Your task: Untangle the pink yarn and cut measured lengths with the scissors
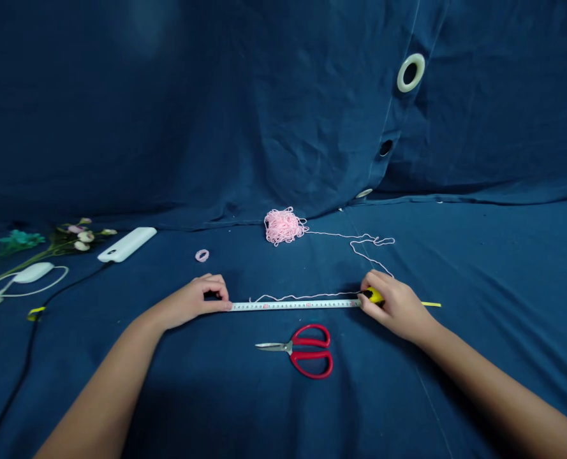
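My left grip [192, 303] pinches one end of the tape measure [295, 305], my right grip [398, 307] clamps its yellow case [373, 295], keeping the blade straight and taut on the blue cloth [479, 357], just beside a pink yarn strand [302, 296].

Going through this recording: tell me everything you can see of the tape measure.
The tape measure is stretched straight from side to side. Its white blade looks coated, with dark graduations and small red numerals. The left hand pinches the blade's free end; the right hand grips the yellow case, mostly hiding it. A pink yarn strand runs just behind the blade. Whether the thin yellow strip past the right hand belongs to it cannot be told.
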Demonstrator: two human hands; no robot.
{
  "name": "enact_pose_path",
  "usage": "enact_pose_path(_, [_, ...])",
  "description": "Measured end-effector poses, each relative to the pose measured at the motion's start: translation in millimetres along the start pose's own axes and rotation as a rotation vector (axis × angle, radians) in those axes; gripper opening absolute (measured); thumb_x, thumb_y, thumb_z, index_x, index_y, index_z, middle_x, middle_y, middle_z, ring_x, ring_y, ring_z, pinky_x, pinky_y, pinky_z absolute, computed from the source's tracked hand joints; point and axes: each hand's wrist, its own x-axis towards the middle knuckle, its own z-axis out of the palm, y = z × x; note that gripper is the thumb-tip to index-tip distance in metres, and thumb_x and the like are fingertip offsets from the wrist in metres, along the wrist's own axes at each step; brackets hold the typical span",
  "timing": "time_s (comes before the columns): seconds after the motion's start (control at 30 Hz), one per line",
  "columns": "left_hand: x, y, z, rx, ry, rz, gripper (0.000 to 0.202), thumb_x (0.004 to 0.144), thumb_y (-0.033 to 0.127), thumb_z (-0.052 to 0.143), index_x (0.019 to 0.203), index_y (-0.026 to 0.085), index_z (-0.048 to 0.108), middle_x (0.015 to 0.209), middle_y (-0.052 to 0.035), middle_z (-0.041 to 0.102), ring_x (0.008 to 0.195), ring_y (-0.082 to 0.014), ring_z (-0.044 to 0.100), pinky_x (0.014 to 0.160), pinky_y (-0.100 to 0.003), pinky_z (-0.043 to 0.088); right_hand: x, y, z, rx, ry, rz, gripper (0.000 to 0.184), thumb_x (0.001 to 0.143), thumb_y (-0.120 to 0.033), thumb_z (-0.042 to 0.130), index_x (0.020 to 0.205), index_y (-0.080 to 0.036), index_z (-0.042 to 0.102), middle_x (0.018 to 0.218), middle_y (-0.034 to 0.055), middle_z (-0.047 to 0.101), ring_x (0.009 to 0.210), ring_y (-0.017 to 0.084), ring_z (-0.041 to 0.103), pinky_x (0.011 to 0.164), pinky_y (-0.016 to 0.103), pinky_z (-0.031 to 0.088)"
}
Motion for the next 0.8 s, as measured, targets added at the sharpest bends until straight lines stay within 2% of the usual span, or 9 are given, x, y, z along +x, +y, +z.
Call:
enact_pose_path(0.1, [1,-1,-0.3,0.001,0.004,0.015,0.037,0.090,0.063,0.070,0.087,0.028,0.077,0.099,-0.0014,0.067,0.097,-0.0229,0.056,0.092,-0.032,0.041,-3,2,-5,0.094,-0.027,-0.010,0.015,0.106,-0.036,0.049,0.098,-0.025,0.056,0.096,0.0048,0.064,0.086,0.022,0.060,0.077,0.036,0.047])
enact_pose_path(0.2, [1,0,-0.6,0.013,0.010,0.025,0.039,0.089,0.066,0.069,0.086,0.027,0.076,0.099,-0.0018,0.068,0.097,-0.0232,0.056,0.093,-0.033,0.041,-1,0,-6,0.157,-0.026,-0.009,0.019,0.107,-0.029,0.043,0.095,-0.025,0.056,0.096,0.0048,0.064,0.088,0.022,0.060,0.080,0.037,0.047])
enact_pose_path(0.37, [1,0,-0.9,0.021,0.005,0.020,0.036,0.091,0.063,0.069,0.087,0.028,0.076,0.100,-0.0013,0.068,0.098,-0.0232,0.057,0.095,-0.034,0.041,4,-4,-2,0.203,0.009,0.041,0.008,0.098,-0.024,0.054,0.090,-0.024,0.055,0.093,0.0036,0.065,0.086,0.022,0.061,0.079,0.036,0.048])
enact_pose_path(0.6, [3,-1,-0.5,0.041,-0.021,0.006,0.035,0.092,0.062,0.068,0.087,0.028,0.076,0.100,-0.0013,0.067,0.099,-0.0235,0.058,0.096,-0.035,0.041,10,-15,1,0.245,0.029,0.062,0.006,0.092,-0.022,0.056,0.086,-0.024,0.056,0.089,0.0027,0.065,0.084,0.021,0.061,0.078,0.034,0.047])
enact_pose_path(0.8, [1,4,-1.2,0.023,-0.028,0.015,0.035,0.092,0.061,0.069,0.087,0.028,0.076,0.101,-0.0011,0.067,0.102,-0.0235,0.057,0.098,-0.034,0.039,11,-13,4,0.273,0.015,0.133,0.004,0.090,-0.025,0.059,0.087,-0.024,0.058,0.088,0.0016,0.067,0.081,0.020,0.060,0.074,0.033,0.046])
